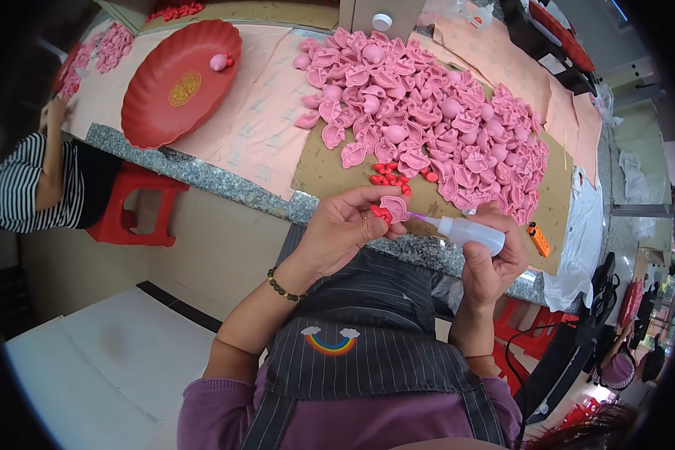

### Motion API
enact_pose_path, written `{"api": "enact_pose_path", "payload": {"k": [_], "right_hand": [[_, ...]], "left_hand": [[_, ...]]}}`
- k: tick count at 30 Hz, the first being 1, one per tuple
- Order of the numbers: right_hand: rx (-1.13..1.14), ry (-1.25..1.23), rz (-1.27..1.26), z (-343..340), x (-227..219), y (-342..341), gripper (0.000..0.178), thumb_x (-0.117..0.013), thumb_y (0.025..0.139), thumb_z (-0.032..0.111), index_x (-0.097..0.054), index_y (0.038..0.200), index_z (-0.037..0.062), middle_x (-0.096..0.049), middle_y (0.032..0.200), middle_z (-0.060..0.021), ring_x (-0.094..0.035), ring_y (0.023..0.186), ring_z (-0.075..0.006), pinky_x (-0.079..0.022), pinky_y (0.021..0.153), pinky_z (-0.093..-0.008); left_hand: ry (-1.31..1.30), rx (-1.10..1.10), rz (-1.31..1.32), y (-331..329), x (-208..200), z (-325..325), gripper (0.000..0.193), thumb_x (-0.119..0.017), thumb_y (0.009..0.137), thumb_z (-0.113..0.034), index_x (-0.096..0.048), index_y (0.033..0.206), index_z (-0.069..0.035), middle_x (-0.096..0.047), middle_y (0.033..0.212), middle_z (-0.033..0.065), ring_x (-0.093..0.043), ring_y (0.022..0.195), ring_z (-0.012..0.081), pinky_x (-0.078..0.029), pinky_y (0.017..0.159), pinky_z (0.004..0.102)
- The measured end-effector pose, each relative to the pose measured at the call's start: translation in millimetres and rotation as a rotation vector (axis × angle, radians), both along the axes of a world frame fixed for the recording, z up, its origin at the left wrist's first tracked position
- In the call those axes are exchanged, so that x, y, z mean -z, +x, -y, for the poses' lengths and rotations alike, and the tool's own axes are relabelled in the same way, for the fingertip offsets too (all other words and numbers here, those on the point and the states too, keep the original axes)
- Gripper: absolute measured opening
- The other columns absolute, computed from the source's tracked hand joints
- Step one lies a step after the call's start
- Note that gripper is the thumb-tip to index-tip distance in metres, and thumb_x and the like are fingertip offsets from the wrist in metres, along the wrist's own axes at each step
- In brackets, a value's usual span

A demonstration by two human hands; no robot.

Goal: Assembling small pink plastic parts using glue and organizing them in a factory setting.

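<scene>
My left hand (330, 234) pinches a small pink plastic shell (394, 208) with wavy edges, and a small red piece (381, 214) sits at the same fingertips. Wrapped in my right hand (493, 266) is a translucent squeeze bottle (474, 234), held on its side. Its thin purple tip points left and reaches the pink shell's edge; whether any liquid comes out is too small to tell. Just beyond my hands lie several loose red pieces (387, 175) in front of a big heap of pink shells (442, 112).
A red scalloped tray (146, 101) at the left carries a pink ball-shaped piece with red bits (219, 62). An orange lighter (538, 239) lies right of the heap on the brown board (319, 169). At far left a person in striped clothing (30, 176) works beside a red stool (139, 206).
</scene>
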State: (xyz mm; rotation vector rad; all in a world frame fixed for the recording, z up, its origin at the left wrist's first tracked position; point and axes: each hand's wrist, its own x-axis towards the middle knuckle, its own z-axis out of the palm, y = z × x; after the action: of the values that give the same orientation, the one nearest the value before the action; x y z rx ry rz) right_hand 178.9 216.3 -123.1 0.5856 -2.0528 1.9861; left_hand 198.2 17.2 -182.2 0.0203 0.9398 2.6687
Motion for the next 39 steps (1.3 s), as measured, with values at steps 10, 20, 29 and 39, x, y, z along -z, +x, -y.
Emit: {"api": "enact_pose_path", "payload": {"k": [10, 20, 29, 39], "right_hand": [[0.054, 0.011, -0.023, -1.4, 4.5, -1.0, 0.022, -0.070, 0.074, 0.010, -0.059, 0.088, -0.0027, -0.055, 0.072, -0.0047, -0.044, 0.065, -0.0110, -0.032, 0.060, -0.0241], [0.088, 0.085, -0.102, 3.0, 6.2, -4.9, 0.019, -0.071, 0.071, 0.008, -0.059, 0.084, -0.0012, -0.057, 0.070, -0.0057, -0.043, 0.062, -0.0127, -0.032, 0.060, -0.0264], [0.073, 0.113, -0.086, 4.8, 4.9, -4.6, 0.020, -0.071, 0.070, 0.007, -0.060, 0.084, -0.0015, -0.058, 0.069, -0.0060, -0.043, 0.060, -0.0127, -0.032, 0.060, -0.0272], [0.072, 0.245, -0.145, 5.9, 3.2, -4.2, 0.023, -0.070, 0.073, 0.015, -0.059, 0.082, -0.0030, -0.054, 0.069, -0.0056, -0.041, 0.064, -0.0124, -0.030, 0.059, -0.0253]], "left_hand": [[-0.014, 0.015, -0.048, -7.0, 7.8, -0.1, 0.043, -0.065, 0.084, -0.014, -0.050, 0.122, 0.001, -0.059, 0.115, 0.0147, -0.062, 0.084, 0.0154, -0.052, 0.074, 0.0258], [0.023, 0.037, -0.049, -7.3, 6.5, -1.0, 0.046, -0.059, 0.089, -0.022, -0.047, 0.126, 0.002, -0.059, 0.112, 0.0126, -0.059, 0.089, 0.0162, -0.049, 0.079, 0.0299], [0.006, 0.058, -0.068, -8.1, 9.6, 0.5, 0.045, -0.060, 0.088, -0.019, -0.048, 0.126, 0.003, -0.058, 0.114, 0.0131, -0.058, 0.094, 0.0171, -0.048, 0.082, 0.0312], [-0.002, 0.069, -0.079, -6.9, 11.2, 1.0, 0.043, -0.059, 0.089, -0.019, -0.048, 0.125, 0.002, -0.056, 0.121, 0.0131, -0.056, 0.102, 0.0170, -0.048, 0.083, 0.0310]]}}
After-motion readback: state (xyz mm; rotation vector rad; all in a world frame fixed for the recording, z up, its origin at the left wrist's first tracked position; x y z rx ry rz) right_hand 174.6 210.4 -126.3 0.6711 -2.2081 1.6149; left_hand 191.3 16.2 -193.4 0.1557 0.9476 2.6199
